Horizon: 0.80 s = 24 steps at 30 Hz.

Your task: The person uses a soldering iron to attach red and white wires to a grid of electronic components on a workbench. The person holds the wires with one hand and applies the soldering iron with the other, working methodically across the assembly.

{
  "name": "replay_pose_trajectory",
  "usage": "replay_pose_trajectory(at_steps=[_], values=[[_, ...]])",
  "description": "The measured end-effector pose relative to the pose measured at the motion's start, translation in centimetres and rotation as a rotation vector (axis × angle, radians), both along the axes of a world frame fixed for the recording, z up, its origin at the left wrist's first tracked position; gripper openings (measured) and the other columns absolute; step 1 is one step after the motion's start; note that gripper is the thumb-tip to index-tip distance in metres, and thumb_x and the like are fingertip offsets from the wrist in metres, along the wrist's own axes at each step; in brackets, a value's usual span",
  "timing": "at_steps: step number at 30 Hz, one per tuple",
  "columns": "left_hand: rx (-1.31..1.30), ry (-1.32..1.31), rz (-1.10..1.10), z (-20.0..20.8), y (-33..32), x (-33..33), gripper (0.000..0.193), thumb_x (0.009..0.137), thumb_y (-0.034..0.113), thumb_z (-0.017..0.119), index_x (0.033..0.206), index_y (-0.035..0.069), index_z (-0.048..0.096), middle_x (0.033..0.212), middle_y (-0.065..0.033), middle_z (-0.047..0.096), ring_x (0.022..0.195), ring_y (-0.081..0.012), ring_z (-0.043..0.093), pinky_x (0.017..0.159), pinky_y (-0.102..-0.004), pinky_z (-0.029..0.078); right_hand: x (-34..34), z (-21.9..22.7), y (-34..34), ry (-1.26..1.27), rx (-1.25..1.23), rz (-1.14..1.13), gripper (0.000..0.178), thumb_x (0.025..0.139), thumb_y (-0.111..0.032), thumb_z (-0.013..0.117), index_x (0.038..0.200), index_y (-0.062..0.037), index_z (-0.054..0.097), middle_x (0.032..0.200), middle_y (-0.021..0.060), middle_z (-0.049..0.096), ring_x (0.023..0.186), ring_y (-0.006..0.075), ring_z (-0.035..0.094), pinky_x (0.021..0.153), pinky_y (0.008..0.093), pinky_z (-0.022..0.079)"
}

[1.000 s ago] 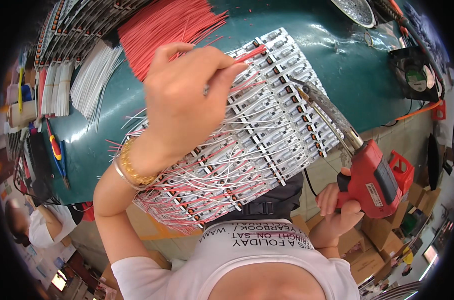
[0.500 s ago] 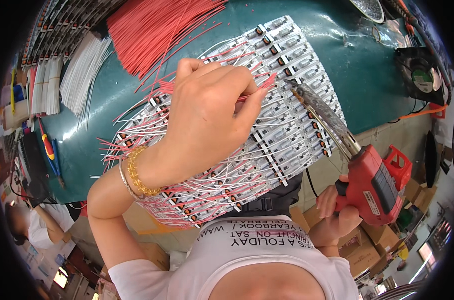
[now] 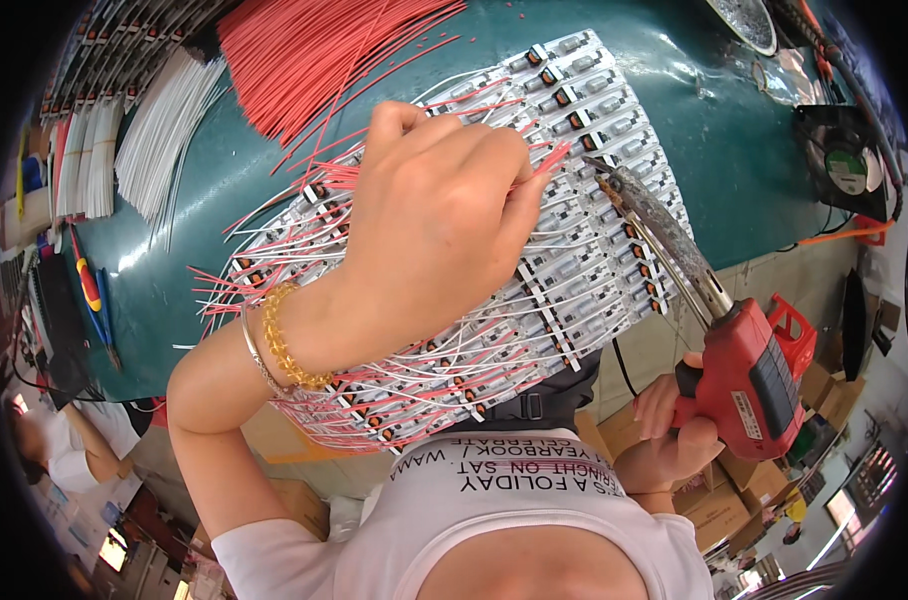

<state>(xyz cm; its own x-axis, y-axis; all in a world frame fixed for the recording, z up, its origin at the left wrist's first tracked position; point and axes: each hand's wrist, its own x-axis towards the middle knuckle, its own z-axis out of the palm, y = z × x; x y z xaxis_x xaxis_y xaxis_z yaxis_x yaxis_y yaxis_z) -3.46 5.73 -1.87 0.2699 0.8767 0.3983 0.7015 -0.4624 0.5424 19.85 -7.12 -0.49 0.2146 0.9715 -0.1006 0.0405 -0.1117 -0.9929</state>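
Note:
My left hand is closed around a bunch of thin red wires, whose ends poke out past my thumb and fingertips. It hovers over a panel of small white circuit boards set in rows, many with red and white wires on them. My right hand grips the handle of a red soldering gun. The gun's long metal tip reaches the panel's upper part, close to the wire ends; whether it touches a board I cannot tell.
Loose red wires and white wires lie on the green tabletop at the far left. Pliers rest at the left edge. A black fan stands at the right, with a metal dish behind. Another person sits at lower left.
My left hand with the red wires has shifted slightly right. The soldering gun's tip has also moved a little to the right.

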Motion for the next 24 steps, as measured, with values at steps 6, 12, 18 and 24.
replay_pose_trajectory(at_steps=[6,12,18,24], values=[[0.002,0.002,0.002,0.0,0.0,0.0,0.016,0.073,0.008,0.068,0.064,0.007,0.055,0.054,-0.0007,0.05,0.052,-0.0178,0.048,0.067,-0.0318,0.034,-1.0,0.5,0.6,0.026,-0.005,0.008,0.081,0.078,-0.055,0.06,0.116,0.0127,0.039,0.046,0.0002,0.042,0.035,0.0093,0.039,0.039,0.0224,0.035],[0.022,0.001,0.01,0.0,0.0,0.2,0.016,0.073,0.009,0.068,0.063,0.007,0.055,0.054,-0.0014,0.051,0.053,-0.0184,0.049,0.067,-0.0317,0.034,-1.3,0.1,0.6,-0.018,0.008,0.007,0.081,0.077,-0.056,0.059,0.115,0.0131,0.04,0.046,-0.0003,0.041,0.035,0.0089,0.039,0.038,0.0226,0.035],[0.02,0.012,0.009,0.1,0.0,0.1,0.016,0.073,0.009,0.068,0.063,0.007,0.055,0.054,-0.0014,0.051,0.053,-0.0185,0.05,0.067,-0.0318,0.034,-1.0,0.6,1.0,0.028,0.03,0.052,0.081,0.077,-0.056,0.059,0.115,0.0128,0.04,0.045,-0.0004,0.041,0.035,0.0089,0.039,0.038,0.0228,0.035],[0.096,0.002,0.011,0.0,0.1,-0.1,0.013,0.073,0.009,0.068,0.066,0.006,0.059,0.058,-0.0014,0.055,0.053,-0.0172,0.05,0.067,-0.0309,0.033,-0.8,0.4,0.6,0.047,0.032,0.075,0.081,0.078,-0.056,0.057,0.117,0.0124,0.039,0.045,-0.0004,0.041,0.035,0.0089,0.039,0.038,0.0226,0.035]])
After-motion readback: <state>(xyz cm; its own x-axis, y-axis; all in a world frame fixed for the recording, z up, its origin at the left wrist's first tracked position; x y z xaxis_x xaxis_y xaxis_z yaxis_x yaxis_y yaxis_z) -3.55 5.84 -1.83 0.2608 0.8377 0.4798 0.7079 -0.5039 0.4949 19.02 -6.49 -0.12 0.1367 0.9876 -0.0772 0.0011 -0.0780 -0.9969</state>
